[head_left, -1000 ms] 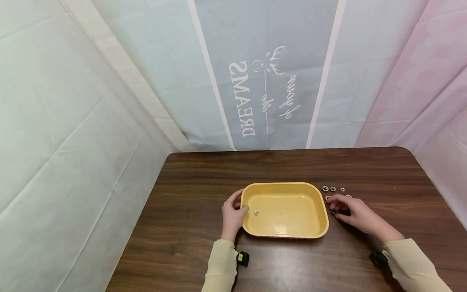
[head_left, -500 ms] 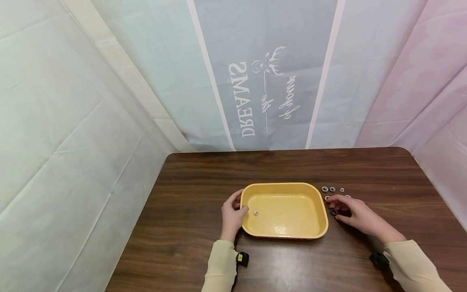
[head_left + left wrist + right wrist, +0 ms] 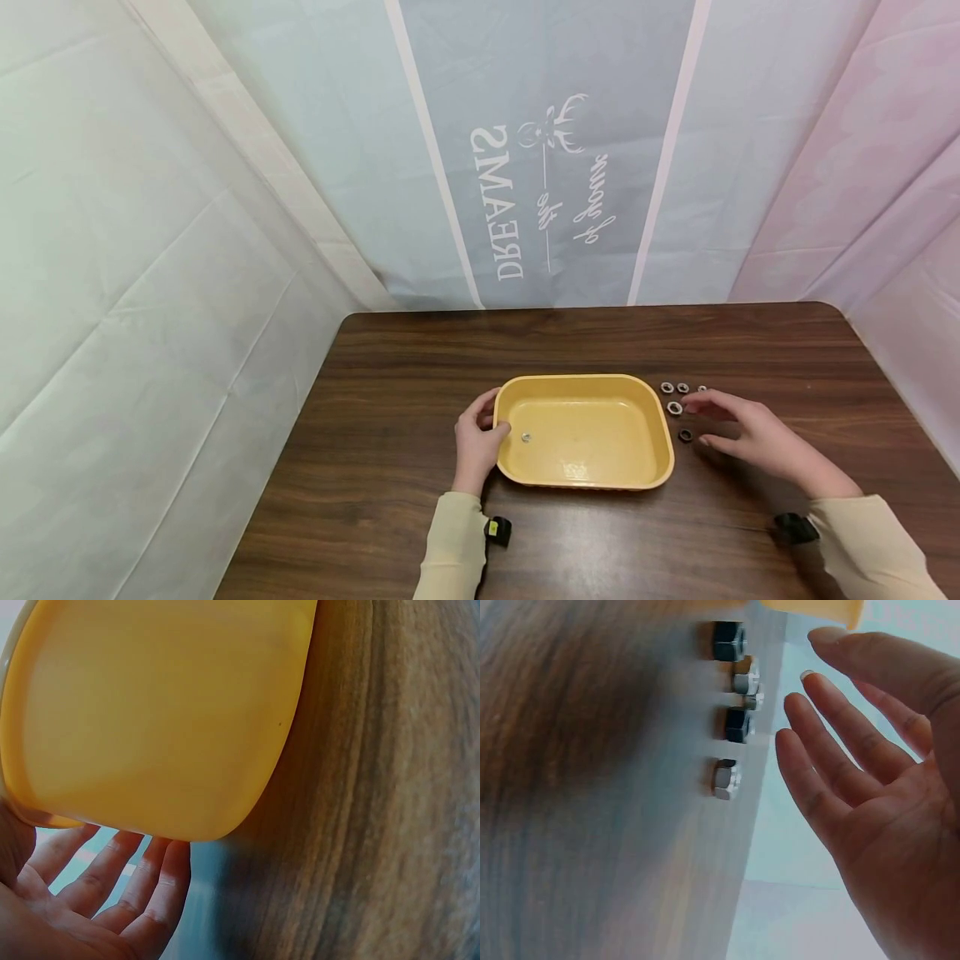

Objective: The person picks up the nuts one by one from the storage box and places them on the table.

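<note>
My left hand (image 3: 477,437) grips the left wall of a yellow rectangular tray (image 3: 585,485), thumb over the rim and fingers against the outside, as the left wrist view also shows. Inside the tray, near its left end, lies a small silver nut (image 3: 527,437). To the right of the tray my right hand (image 3: 750,432) hovers with parted fingers and holds nothing. Closest to its thumb is a black hex nut (image 3: 686,435). A silver nut (image 3: 674,408) lies by the fingertips. The right wrist view shows another dark nut (image 3: 737,724) and a silver hex nut (image 3: 726,778).
Behind the right hand, a row holds a silver nut (image 3: 667,387), a darker nut (image 3: 682,387) and a small nut (image 3: 702,389) partly hidden by the fingers. Everything rests on a dark wooden table (image 3: 390,400). Fabric walls (image 3: 570,208) stand around it.
My right hand has drawn back to the right, its fingers parting from around the black hex nut, which stays on the table. The silver nut behind it is uncovered. My left hand has not moved.
</note>
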A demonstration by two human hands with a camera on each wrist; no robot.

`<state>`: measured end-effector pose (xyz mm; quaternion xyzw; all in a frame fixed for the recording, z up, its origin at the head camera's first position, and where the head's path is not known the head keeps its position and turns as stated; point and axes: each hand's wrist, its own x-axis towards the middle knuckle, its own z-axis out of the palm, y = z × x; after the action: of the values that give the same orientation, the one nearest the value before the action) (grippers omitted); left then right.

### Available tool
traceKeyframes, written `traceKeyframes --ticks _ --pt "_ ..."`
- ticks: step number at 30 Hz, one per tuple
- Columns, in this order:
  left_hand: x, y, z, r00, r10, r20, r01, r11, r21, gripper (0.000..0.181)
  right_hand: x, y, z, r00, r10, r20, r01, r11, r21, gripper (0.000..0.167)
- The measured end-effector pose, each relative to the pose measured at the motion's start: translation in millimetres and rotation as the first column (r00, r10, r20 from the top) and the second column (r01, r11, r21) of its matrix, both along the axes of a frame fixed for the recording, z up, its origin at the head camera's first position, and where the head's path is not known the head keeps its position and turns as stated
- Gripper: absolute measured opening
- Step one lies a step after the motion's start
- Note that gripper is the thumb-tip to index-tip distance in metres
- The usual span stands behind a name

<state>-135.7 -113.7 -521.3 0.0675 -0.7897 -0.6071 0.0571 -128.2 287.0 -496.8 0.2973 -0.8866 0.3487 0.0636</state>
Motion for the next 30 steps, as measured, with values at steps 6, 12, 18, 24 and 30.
traceKeyframes --ticks 6,12,18,24,30 --pt "0.2 -0.1 -0.1 1.0 0.002 0.004 -0.002 1.0 0.004 0.057 1.1 -1 6.2 1.0 0.016 0.012 -0.016 1.0 -0.005 0.061" --pt "0.1 -0.3 -0.8 1.0 0.003 0.004 -0.003 1.0 0.012 0.057 1.2 -4 13.7 0.999 0.039 0.034 -0.038 0.999 -0.023 0.063" --pt "0.1 0.1 0.3 1.0 -0.002 -0.002 0.002 1.0 0.009 0.057 0.4 -10 20.7 0.995 0.094 0.03 -0.092 0.994 -0.06 0.062" --pt "0.4 0.0 0.9 1.0 -0.005 0.008 0.005 1.0 0.006 0.057 -0.2 -16 27.7 0.99 0.141 0.022 -0.138 0.987 -0.081 0.063" --pt "0.1 0.2 1.4 1.0 -0.003 0.012 0.003 1.0 -0.001 0.057 -2.0 -26 32.5 0.98 0.188 0.061 -0.179 0.976 -0.126 0.06"
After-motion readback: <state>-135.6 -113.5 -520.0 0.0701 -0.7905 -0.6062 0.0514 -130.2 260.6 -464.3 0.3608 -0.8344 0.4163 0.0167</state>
